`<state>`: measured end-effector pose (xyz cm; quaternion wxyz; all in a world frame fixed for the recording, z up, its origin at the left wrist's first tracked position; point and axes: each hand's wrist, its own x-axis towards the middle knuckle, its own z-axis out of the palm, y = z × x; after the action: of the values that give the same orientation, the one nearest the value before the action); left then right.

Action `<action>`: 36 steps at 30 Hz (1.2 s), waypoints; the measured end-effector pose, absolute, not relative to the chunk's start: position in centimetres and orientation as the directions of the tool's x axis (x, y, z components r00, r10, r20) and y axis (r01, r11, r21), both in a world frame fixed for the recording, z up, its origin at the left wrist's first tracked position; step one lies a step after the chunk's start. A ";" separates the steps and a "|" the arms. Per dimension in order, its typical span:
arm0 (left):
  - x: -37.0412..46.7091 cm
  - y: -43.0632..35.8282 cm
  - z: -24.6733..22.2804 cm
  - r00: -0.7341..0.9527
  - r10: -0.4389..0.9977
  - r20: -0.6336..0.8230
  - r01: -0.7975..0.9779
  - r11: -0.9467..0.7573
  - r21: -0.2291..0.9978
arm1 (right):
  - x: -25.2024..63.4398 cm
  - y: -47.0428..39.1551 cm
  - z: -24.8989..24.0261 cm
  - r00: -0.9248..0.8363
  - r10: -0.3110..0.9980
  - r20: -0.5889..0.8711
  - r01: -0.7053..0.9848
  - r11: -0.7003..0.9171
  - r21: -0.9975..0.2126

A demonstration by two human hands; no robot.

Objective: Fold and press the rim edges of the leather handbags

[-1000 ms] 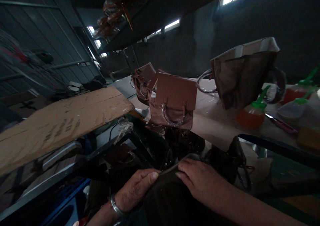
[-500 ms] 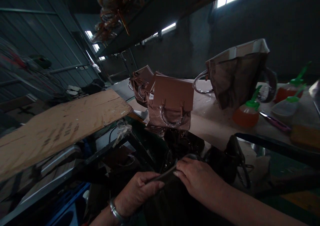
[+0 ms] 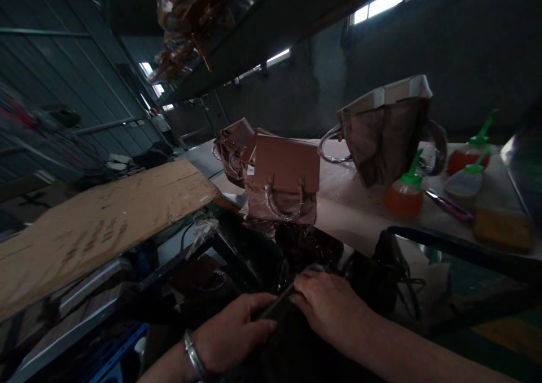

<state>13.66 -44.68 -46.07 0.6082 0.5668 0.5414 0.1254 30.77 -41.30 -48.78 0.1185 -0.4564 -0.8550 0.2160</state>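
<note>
At the bottom centre, a dark piece of bag material (image 3: 285,338) lies between my hands, its lower part lost in shadow. My left hand (image 3: 237,329), with a bracelet at the wrist, pinches its upper edge between thumb and fingers. My right hand (image 3: 328,301) grips the same edge further right, fingers curled over it. Just beyond are dark bags (image 3: 307,244) with shiny wrapped parts. Behind them a brown handbag (image 3: 285,171) with wrapped handles rests on the table.
A cardboard sheet (image 3: 139,202) spans the left. On the table (image 3: 339,213) stand a larger open bag (image 3: 381,134), a bottle of orange liquid (image 3: 403,197) and a yellow-brown block (image 3: 502,229). Wrapped items (image 3: 182,27) hang over the shelf edge above. Another person (image 3: 160,122) is far back.
The view has shifted slightly, so the table things appear further left and a little lower. Both hands keep hold of the edge; the left thumb and fingers look slightly further apart.
</note>
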 end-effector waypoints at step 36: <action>11.6 -42.6 -49.1 0.451 0.650 -0.612 0.297 0.537 0.789 | 31.0 -38.7 -47.8 -0.573 0.818 -0.046 0.793 0.539 -0.283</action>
<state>11.58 -42.57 -49.06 0.7137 0.4648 0.5092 0.1237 30.99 -38.66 -47.82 0.0459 -0.4599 -0.8760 0.1375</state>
